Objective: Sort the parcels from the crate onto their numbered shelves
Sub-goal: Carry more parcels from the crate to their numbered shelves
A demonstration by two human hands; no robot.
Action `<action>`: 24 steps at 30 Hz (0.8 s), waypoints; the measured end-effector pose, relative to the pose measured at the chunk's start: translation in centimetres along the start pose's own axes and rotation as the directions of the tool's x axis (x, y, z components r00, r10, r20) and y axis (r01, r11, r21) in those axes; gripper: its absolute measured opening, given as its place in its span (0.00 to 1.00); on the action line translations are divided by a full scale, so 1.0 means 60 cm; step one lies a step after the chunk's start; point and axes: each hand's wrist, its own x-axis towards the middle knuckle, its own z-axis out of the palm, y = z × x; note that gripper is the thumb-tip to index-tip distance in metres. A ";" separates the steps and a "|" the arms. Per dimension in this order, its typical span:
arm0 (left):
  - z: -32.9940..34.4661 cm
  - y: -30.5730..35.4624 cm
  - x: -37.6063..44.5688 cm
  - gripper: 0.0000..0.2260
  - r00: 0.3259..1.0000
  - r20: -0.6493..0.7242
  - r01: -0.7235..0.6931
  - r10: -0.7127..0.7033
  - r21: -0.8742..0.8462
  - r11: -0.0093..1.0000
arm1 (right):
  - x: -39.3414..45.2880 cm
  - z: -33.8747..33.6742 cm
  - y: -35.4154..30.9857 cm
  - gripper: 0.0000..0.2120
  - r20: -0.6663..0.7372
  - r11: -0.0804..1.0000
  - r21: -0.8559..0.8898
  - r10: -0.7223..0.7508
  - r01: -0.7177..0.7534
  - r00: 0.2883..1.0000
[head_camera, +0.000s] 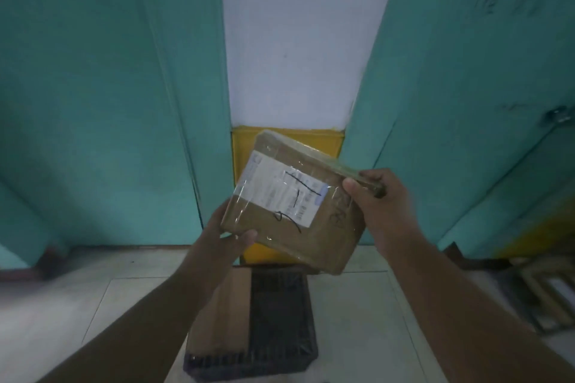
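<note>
The flat brown cardboard parcel wrapped in clear tape (289,205) is held tilted at centre, its white label with handwritten marks facing up, probably so its number can be read. The left hand (230,236) pinches its seven-o'clock corner, the right hand (379,205) its two-o'clock corner. At six o'clock, on the floor, sits the dark slatted plastic crate (280,320), holding another brown box (224,311).

Label print: the white label (281,191) on the held parcel (295,205) is too blurred to read beneath its handwritten marks.
Left fingers: hidden behind the parcel; only the left hand (230,233) thumb shows.
Crate: the dark crate (280,320) is partly covered by the parcel.
Right-edge clutter: items (547,292) are blurred and cut off.
Forearms: cut off by the bottom edge.
</note>
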 end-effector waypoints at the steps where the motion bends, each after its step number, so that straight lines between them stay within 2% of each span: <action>1: 0.005 -0.002 -0.002 0.19 1.000 0.011 0.003 -0.003 -0.009 1.000 | -0.011 -0.008 -0.001 0.15 -0.016 1.000 -0.015 0.006 -0.006 1.000; 4: 0.025 -0.006 -0.001 0.24 0.995 0.035 0.100 -0.097 -0.091 0.991 | -0.039 -0.044 -0.009 0.13 -0.035 0.996 -0.094 0.007 -0.011 0.999; 5: 0.033 -0.009 0.002 0.27 0.994 0.027 0.108 -0.107 -0.047 0.993 | -0.044 -0.061 -0.011 0.13 -0.042 0.992 -0.122 -0.001 -0.004 0.999; 7: 0.053 -0.006 0.008 0.35 0.996 0.033 0.082 -0.087 0.138 0.987 | -0.050 -0.097 -0.019 0.14 -0.040 0.981 -0.191 -0.020 0.012 0.999; 9: 0.075 0.006 0.018 0.45 0.993 0.097 0.047 -0.061 0.146 0.988 | -0.052 -0.135 -0.026 0.16 0.016 0.955 -0.295 -0.029 0.033 0.999; 11: 0.111 0.016 0.027 0.52 0.973 0.231 -0.031 -0.010 0.175 0.984 | -0.057 -0.176 -0.036 0.18 0.093 0.925 -0.377 -0.021 0.055 0.995; 13: 0.161 0.026 0.020 0.50 0.947 0.317 -0.120 0.041 0.236 0.964 | -0.058 -0.222 -0.034 0.19 0.121 0.900 -0.430 -0.020 0.070 0.992; 16: 0.255 0.028 -0.006 0.38 0.952 0.296 -0.141 0.075 0.210 0.967 | -0.057 -0.310 -0.013 0.25 0.092 0.885 -0.461 -0.019 0.059 0.996; 20: 0.408 0.014 -0.039 0.31 0.980 0.200 0.003 -0.004 0.004 1.000 | -0.062 -0.452 0.029 0.37 -0.006 0.927 -0.371 -0.066 0.059 0.998; 22: 0.487 0.007 -0.053 0.28 0.980 0.195 0.072 -0.049 -0.113 0.991 | -0.066 -0.533 0.065 0.35 -0.056 0.890 -0.455 -0.027 -0.002 0.998; 24: 0.568 0.007 -0.067 0.27 0.970 0.229 0.137 -0.084 -0.228 0.964 | -0.070 -0.610 0.109 0.34 -0.068 0.863 -0.495 0.073 -0.097 0.995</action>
